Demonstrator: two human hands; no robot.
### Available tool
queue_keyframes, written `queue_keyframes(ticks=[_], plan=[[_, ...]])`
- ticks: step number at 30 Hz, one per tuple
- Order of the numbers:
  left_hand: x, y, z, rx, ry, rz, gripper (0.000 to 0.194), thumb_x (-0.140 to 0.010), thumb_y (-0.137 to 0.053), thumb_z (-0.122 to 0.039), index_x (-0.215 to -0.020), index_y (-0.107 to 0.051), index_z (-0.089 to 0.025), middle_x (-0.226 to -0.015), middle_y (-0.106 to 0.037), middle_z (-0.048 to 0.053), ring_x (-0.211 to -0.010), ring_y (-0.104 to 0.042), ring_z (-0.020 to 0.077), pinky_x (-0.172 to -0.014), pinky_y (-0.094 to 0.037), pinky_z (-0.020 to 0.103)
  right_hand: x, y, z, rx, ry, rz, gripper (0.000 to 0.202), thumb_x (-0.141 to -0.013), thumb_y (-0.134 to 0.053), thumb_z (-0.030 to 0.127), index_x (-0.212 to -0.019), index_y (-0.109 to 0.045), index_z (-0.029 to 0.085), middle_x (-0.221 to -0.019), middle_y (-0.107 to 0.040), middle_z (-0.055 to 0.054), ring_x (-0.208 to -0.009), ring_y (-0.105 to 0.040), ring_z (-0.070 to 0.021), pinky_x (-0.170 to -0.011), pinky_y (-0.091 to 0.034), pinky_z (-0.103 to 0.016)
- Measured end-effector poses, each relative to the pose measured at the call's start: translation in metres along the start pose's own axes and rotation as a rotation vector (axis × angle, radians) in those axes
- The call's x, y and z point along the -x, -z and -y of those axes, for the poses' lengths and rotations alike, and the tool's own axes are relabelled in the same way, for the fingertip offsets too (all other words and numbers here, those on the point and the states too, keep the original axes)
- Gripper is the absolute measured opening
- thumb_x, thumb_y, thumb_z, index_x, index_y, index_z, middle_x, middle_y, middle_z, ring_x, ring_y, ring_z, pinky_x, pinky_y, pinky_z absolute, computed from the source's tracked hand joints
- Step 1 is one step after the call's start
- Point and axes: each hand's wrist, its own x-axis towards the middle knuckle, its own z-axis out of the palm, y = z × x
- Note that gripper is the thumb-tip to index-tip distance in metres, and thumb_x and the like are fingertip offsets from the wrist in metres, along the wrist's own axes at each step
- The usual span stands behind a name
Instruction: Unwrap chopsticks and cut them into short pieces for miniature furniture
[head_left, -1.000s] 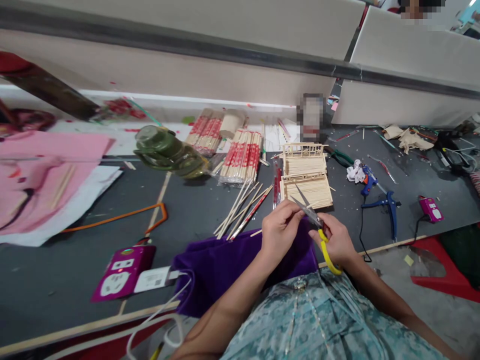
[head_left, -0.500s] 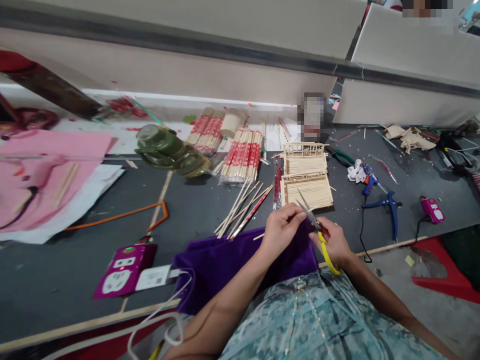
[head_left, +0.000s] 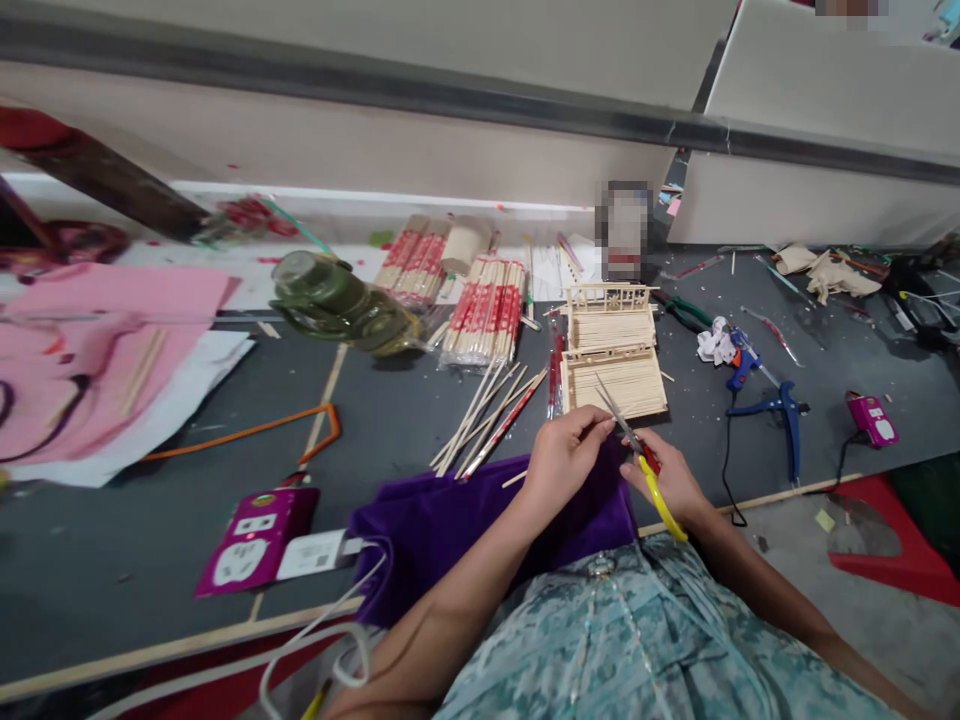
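My right hand is closed round the yellow and red handles of a pair of scissors. Their slim blades point up and left, slightly apart, beside the fingertips of my left hand. That hand is pinched; a pale end shows at its fingertips and a thin wooden stick pokes out behind it, though the grip covers its middle. Just beyond the blades sits a small model built of wooden sticks, with a railing along its back. Below my hands lies purple cloth.
Loose sticks and packs of red-wrapped chopsticks lie left of the model, near a green bottle. To the right are pliers, a blue glue gun and a blue cutter. A purple power box stands at left.
The scissor blades have drawn closer together near my left fingertips. Both hands stay in nearly the same place, and the view has shifted slightly.
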Motion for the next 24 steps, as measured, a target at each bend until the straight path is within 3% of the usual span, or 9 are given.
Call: queue_keyframes(ticks=[9, 16, 24], plan=[[-0.0074, 0.0021, -0.0092, 0.047, 0.078, 0.076, 0.02, -0.088, -0.057, -0.03, -0.075, -0.066, -0.018, -0.064, -0.062, -0.001, -0.061, -0.056, 0.0136, -0.06, -0.04, 0.024, -0.0022, -0.002, -0.0068, -0.018, 0.045, -0.046, 0.026, -0.081, -0.064, 0.035, -0.102, -0.063, 0.019, -0.073, -0.054, 0.005, -0.063, -0.044, -0.0115, -0.061, -0.036, -0.023], [-0.003, 0.0027, -0.0064, -0.009, 0.025, 0.031, 0.016, -0.087, -0.06, -0.03, -0.077, -0.065, -0.018, -0.068, -0.065, 0.0, -0.063, -0.057, 0.0141, -0.059, -0.041, 0.023, -0.0012, 0.0008, -0.007, -0.045, 0.041, -0.019, 0.032, -0.081, -0.065, 0.037, -0.109, -0.063, 0.02, -0.079, -0.059, 0.003, -0.066, -0.048, -0.012, -0.065, -0.04, -0.024], [-0.0061, 0.0009, -0.0074, -0.021, 0.019, 0.086, 0.023, -0.09, -0.055, -0.029, -0.074, -0.067, -0.018, -0.06, -0.062, -0.002, -0.057, -0.057, 0.013, -0.057, -0.04, 0.023, 0.0014, 0.0067, -0.0064, -0.079, 0.011, 0.028, 0.034, -0.079, -0.065, 0.035, -0.11, -0.063, 0.021, -0.078, -0.058, 0.004, -0.065, -0.048, -0.0115, -0.063, -0.04, -0.023]])
